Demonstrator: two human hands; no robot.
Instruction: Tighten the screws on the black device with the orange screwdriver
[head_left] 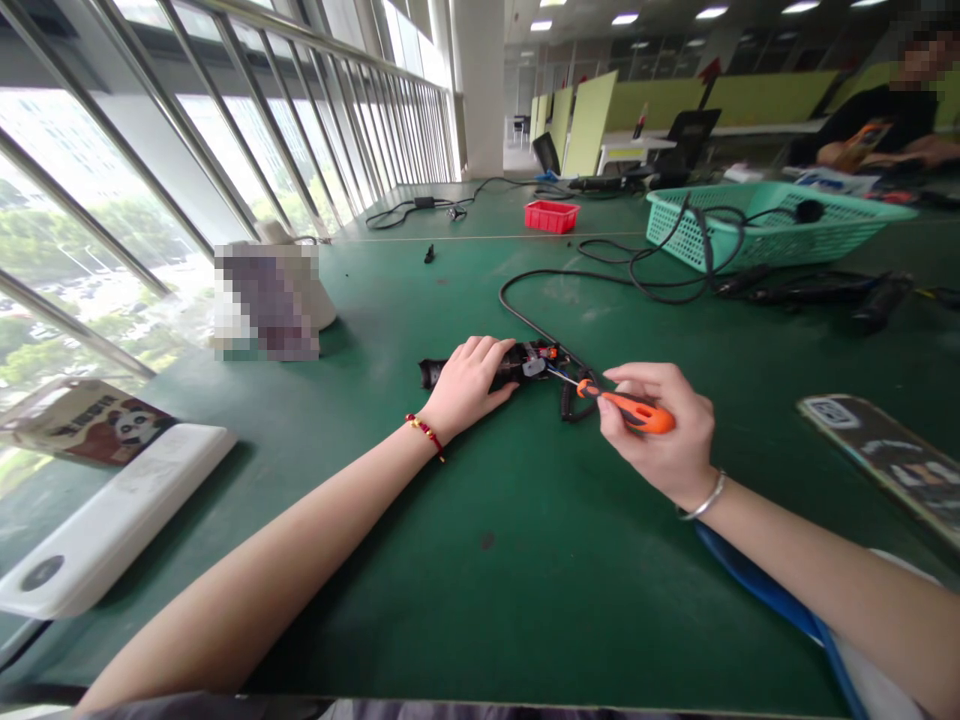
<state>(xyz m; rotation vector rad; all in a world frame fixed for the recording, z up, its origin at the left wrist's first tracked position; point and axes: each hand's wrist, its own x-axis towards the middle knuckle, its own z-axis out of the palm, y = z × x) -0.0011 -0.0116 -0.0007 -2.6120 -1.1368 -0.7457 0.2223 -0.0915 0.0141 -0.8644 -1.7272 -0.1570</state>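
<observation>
While your left hand grips a black cylindrical device, your right hand holds an orange-handled screwdriver at the device's exposed end.

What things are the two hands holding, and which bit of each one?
The right hand holds a screwdriver by its orange-and-black handle. The left hand grips a black device around the middle of its body.

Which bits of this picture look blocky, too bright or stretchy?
In the head view throughout: square blocks cover parts of the pale object at left and another person at top right; the outdoors looks washed out; the phone looks stretched near the right edge; the orange screwdriver looks fairly clear.
</observation>
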